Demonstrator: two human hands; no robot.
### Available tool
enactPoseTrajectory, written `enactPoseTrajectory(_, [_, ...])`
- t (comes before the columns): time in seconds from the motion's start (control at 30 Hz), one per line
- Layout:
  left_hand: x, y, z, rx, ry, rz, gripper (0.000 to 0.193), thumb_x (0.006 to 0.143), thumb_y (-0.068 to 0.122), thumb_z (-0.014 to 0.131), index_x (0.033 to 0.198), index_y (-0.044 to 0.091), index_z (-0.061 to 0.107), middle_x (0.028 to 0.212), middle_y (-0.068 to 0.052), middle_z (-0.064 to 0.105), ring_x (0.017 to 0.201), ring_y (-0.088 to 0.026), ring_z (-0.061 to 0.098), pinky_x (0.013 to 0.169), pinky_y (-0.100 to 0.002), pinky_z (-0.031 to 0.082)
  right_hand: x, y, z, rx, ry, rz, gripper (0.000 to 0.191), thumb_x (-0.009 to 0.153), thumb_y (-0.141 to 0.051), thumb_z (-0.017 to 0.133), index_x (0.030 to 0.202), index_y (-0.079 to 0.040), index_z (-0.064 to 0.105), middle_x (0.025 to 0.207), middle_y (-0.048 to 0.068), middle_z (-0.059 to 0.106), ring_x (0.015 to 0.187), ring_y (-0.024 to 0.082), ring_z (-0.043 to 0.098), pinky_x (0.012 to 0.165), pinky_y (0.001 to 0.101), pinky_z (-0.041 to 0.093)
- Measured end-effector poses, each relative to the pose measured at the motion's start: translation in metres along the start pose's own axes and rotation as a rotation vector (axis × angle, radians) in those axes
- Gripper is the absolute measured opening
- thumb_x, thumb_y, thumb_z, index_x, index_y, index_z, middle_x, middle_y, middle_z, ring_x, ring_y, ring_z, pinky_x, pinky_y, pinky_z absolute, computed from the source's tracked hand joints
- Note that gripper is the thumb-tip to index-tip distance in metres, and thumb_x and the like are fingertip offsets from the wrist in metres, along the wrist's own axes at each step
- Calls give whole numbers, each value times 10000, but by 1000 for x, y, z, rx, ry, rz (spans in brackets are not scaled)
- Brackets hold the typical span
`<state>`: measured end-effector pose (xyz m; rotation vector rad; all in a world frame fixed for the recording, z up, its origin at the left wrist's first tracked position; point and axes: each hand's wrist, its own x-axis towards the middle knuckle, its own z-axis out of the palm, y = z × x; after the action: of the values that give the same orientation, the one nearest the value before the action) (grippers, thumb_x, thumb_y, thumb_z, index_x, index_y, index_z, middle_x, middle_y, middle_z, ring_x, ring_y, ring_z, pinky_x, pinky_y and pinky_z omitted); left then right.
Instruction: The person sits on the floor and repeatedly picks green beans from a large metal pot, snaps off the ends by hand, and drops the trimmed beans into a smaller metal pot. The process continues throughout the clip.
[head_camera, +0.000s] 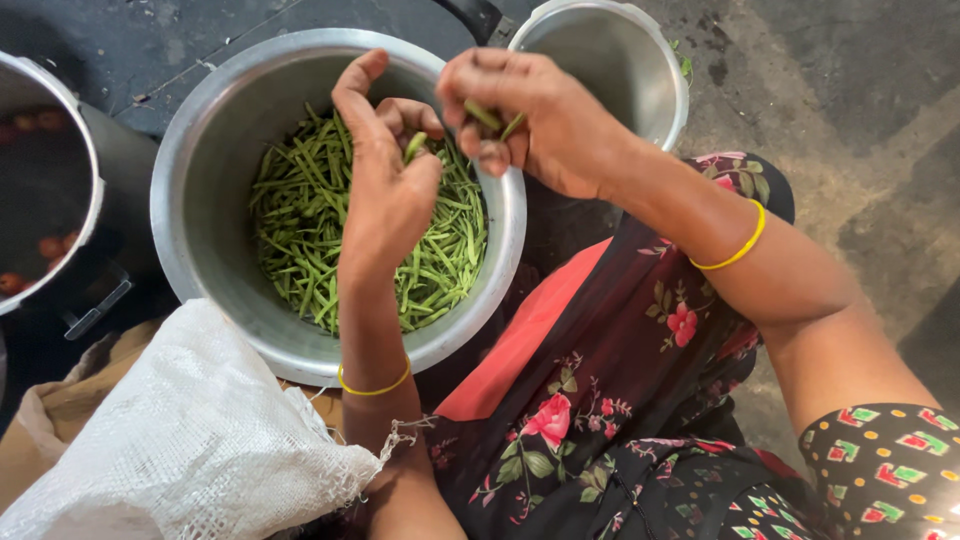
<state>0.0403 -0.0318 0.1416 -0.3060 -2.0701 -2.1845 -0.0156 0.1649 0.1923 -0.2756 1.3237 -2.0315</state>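
Observation:
A big steel pot (190, 150) sits on the floor, holding a heap of thin green beans (300, 220). My left hand (385, 190) hovers over the pot with its fingers pinched on one end of a single green bean (416, 146). My right hand (540, 115) is just to the right, above the pot's rim, gripping a bean piece (492, 120) between thumb and fingers. Both wrists wear a yellow bangle.
A second steel pot (610, 60) stands behind the right hand. At far left a dark pot (50, 200) holds red round things in liquid. A white woven sack (190, 440) lies at lower left. My floral dress covers my lap at lower right.

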Motion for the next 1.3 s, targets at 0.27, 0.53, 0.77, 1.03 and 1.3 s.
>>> enactPoseTrajectory(0.27, [-7,15,10,91,-72,59,817,856,-205,415,1545,92,90,1127,-120,541,1075,-180,609,1036,-291,515,-5,7,19,-1072,146,-614,193,897,-92,909,1045,-107,786,864,-13,548,749,83,509,674,247,438])
enactPoseTrajectory(0.53, [-17,34,2,123,-80,115,813,889,-209,407,1571,109,98,1090,-135,589,972,-146,558,1018,-250,502,-6,4,16,-1242,182,-743,218,886,-102,914,1068,-121,795,863,22,547,732,130,557,646,286,458])
enactPoseTrajectory(0.77, [-12,60,8,306,96,120,322,977,-100,597,1257,7,477,1032,-95,724,958,-92,717,834,-240,579,-11,0,17,-1433,273,-911,167,938,-111,867,1064,-103,758,918,42,564,760,167,608,688,326,498])
enactPoseTrajectory(1.03, [-15,67,16,574,276,348,120,1009,-20,741,1102,33,686,992,-83,721,876,-214,695,803,-319,555,-15,-5,17,-1600,291,-1096,224,946,-166,867,1155,-133,793,891,30,561,738,183,604,652,328,491])
enactPoseTrajectory(1.3, [-16,65,19,665,308,420,133,1011,3,762,1131,55,735,1036,-79,737,892,-244,684,781,-334,548,-20,-10,15,-1642,301,-1088,149,981,-188,861,1044,-106,754,874,11,571,784,157,644,666,330,509])
